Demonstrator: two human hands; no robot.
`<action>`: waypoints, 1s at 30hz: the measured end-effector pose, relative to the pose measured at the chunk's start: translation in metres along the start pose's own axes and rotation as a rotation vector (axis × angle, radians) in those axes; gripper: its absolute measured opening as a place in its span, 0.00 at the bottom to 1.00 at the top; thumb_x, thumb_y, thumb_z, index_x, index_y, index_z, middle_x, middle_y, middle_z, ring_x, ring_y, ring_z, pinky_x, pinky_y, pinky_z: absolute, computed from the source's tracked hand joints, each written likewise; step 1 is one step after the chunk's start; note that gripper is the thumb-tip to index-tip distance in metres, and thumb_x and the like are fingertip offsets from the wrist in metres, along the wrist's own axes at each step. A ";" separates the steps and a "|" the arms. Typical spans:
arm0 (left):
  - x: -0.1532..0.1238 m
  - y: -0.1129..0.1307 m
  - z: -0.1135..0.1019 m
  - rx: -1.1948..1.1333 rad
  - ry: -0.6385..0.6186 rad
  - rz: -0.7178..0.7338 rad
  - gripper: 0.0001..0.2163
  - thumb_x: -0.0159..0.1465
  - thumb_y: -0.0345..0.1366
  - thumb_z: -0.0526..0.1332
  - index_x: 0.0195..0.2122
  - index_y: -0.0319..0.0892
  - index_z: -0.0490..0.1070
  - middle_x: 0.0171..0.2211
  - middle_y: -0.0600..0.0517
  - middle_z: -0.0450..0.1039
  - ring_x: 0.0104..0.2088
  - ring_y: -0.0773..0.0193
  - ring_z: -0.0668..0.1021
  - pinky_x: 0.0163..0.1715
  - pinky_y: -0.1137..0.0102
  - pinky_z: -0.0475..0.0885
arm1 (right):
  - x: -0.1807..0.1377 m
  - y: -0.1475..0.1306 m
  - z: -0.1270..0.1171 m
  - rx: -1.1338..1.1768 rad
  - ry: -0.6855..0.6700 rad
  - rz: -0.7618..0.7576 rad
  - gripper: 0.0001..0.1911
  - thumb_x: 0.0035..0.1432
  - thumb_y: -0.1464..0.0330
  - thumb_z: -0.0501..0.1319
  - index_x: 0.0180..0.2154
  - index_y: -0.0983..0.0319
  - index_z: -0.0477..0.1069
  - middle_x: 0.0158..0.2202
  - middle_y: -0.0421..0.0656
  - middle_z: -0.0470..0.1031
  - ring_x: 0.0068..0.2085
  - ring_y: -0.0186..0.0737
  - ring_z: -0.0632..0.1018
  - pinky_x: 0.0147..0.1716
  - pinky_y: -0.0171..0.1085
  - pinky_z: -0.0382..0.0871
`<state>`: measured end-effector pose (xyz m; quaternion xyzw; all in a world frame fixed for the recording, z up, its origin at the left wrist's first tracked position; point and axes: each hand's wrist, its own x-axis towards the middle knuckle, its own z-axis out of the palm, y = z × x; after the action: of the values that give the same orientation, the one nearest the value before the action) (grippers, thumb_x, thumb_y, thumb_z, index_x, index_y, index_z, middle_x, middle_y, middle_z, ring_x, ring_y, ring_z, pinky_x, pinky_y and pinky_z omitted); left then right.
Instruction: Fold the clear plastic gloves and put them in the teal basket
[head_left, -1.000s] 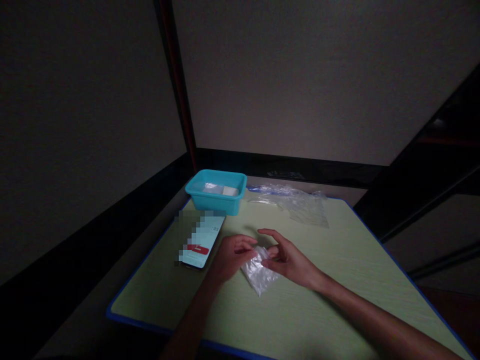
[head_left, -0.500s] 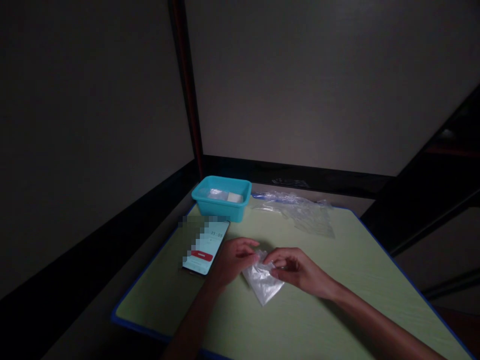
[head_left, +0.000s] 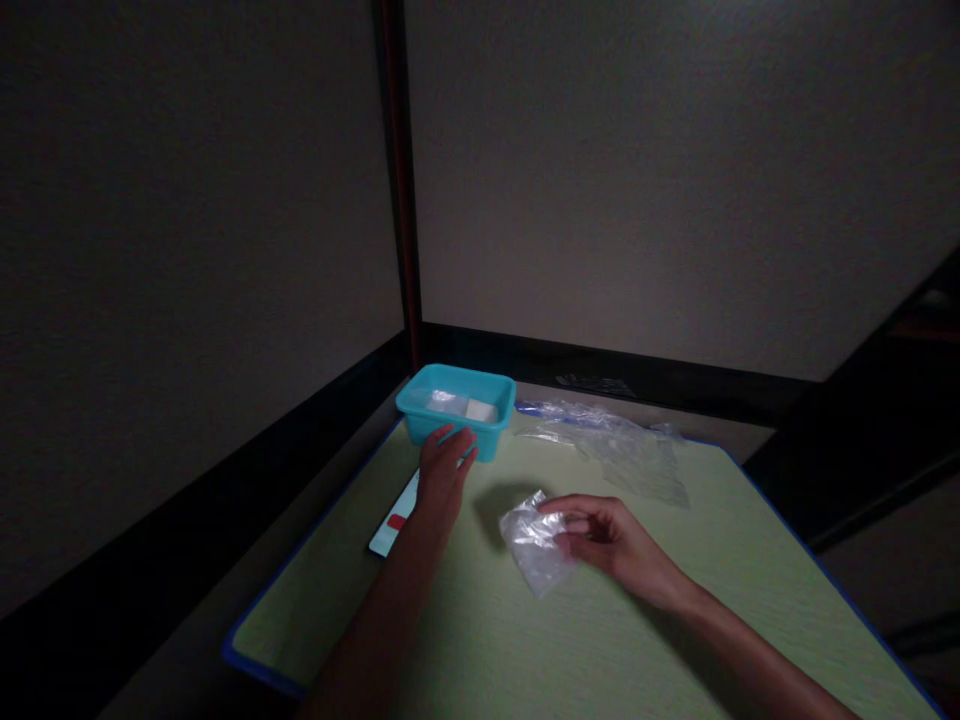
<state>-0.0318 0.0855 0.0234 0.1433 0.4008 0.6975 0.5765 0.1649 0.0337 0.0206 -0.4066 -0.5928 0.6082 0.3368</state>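
Observation:
My right hand (head_left: 619, 550) pinches the right side of a small folded clear plastic bag (head_left: 534, 560) between thumb and fingers. The bag is held a little over the green tabletop, its shadow falling to the left. Farther out, my left hand (head_left: 442, 475) is at the front of a turquoise plastic basket (head_left: 491, 441), its fingers apart and nothing visible in them. Whether those fingertips touch the basket wall, I cannot tell. Inside the basket lie a shiny clear plastic packet (head_left: 447, 402) and a whitish block (head_left: 481, 411).
A phone (head_left: 386, 538) with a lit screen lies under my left forearm, partly hidden. Crumpled clear plastic sheets (head_left: 637, 460) spread along the back right of the table (head_left: 675, 640), which has a blue edge. Walls stand close behind and at the left.
My left hand has let go of the plastic bag and moved forward to the basket, now covering part of the phone. My right hand keeps the bag, which has been raised slightly. The view has shifted a little.

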 end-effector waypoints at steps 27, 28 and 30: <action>-0.007 0.016 0.009 0.017 -0.115 -0.084 0.05 0.51 0.26 0.61 0.22 0.39 0.65 0.22 0.54 0.71 0.24 0.68 0.74 0.24 0.75 0.68 | 0.012 -0.076 -0.057 -0.236 0.012 -0.256 0.13 0.49 0.68 0.65 0.40 0.60 0.74 0.29 0.41 0.77 0.29 0.34 0.76 0.28 0.32 0.70; -0.008 0.016 0.008 0.044 -0.132 -0.085 0.04 0.50 0.26 0.62 0.23 0.39 0.66 0.22 0.55 0.72 0.23 0.68 0.74 0.23 0.75 0.68 | 0.014 -0.082 -0.060 -0.270 0.021 -0.290 0.13 0.49 0.68 0.65 0.40 0.60 0.75 0.31 0.41 0.77 0.29 0.34 0.76 0.28 0.32 0.70; -0.011 0.016 0.007 0.088 -0.153 -0.100 0.05 0.48 0.27 0.63 0.23 0.38 0.67 0.22 0.55 0.72 0.23 0.68 0.74 0.22 0.75 0.68 | 0.018 -0.093 -0.064 -0.340 0.009 -0.316 0.13 0.49 0.68 0.65 0.40 0.61 0.75 0.33 0.42 0.77 0.30 0.34 0.76 0.28 0.32 0.70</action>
<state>-0.0350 0.0779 0.0423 0.2010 0.3924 0.6365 0.6328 0.2072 0.0851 0.1137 -0.3626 -0.7415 0.4373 0.3571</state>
